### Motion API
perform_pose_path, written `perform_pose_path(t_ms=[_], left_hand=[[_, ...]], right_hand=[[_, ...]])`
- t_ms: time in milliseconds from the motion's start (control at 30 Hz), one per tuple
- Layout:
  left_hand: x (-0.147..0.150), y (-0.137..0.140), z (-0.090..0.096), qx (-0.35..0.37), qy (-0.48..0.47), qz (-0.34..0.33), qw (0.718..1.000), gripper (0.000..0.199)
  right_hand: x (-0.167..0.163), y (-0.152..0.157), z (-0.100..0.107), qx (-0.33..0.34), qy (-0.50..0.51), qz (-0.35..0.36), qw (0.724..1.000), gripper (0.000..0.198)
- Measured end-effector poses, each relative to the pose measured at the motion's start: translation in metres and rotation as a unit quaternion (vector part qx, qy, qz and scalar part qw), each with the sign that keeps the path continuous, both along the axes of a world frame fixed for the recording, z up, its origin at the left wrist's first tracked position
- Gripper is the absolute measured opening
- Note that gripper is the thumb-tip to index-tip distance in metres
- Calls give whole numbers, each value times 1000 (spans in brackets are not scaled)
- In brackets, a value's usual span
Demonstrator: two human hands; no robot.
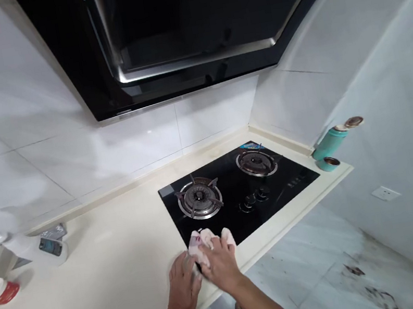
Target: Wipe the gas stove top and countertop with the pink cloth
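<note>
My right hand (220, 264) presses a crumpled pale pink cloth (196, 241) onto the near-left corner of the black glass gas cooktop (238, 225). Its fingers are bent over the cloth, which bulges out ahead of them. Just to the left, my left hand (182, 288) rests on the cream countertop (129, 262) by the cooktop's edge, fingers stretched and a little apart, with nothing visible in it. Beyond the cloth is the left burner (200, 197). The right burner (256, 163) lies farther back, and the control knobs (254, 199) are between the burners and the front edge.
A black range hood (194, 80) overhangs the cooktop. On the left stand a white spray bottle (36, 249) and a red-and-white paper bowl (6, 292). An open teal bottle (329, 144) and a small teal cup (327, 164) sit at the counter's right end.
</note>
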State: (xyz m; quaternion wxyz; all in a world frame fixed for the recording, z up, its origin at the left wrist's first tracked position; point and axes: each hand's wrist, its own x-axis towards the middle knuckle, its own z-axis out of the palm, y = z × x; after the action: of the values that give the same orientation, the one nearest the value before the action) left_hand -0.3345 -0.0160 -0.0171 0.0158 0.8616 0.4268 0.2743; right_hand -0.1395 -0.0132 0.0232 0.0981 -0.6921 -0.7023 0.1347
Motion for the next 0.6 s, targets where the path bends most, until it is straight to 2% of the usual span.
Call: perform_pose_path(t_ms=[67,167,300,433,500,600], left_hand=[[10,3,1,-1,23,-18,1000,45],[34,5,-1,-7,62,-12,998,48],[62,5,-10,-5,94,17,995,46],[68,2,-18,-3,118,33,992,45],[67,1,-18,-8,122,33,992,46],[67,2,-17,-20,124,32,992,47]], right_hand=[[10,-1,-3,-4,16,30,999,58],[61,4,-9,-17,0,2,1000,55],[172,21,-14,-11,-32,-101,994,51],[275,39,-14,-14,-44,-184,982,49],[296,42,-17,-13,-52,-231,972,53],[281,37,-30,0,-74,-264,962,56]])
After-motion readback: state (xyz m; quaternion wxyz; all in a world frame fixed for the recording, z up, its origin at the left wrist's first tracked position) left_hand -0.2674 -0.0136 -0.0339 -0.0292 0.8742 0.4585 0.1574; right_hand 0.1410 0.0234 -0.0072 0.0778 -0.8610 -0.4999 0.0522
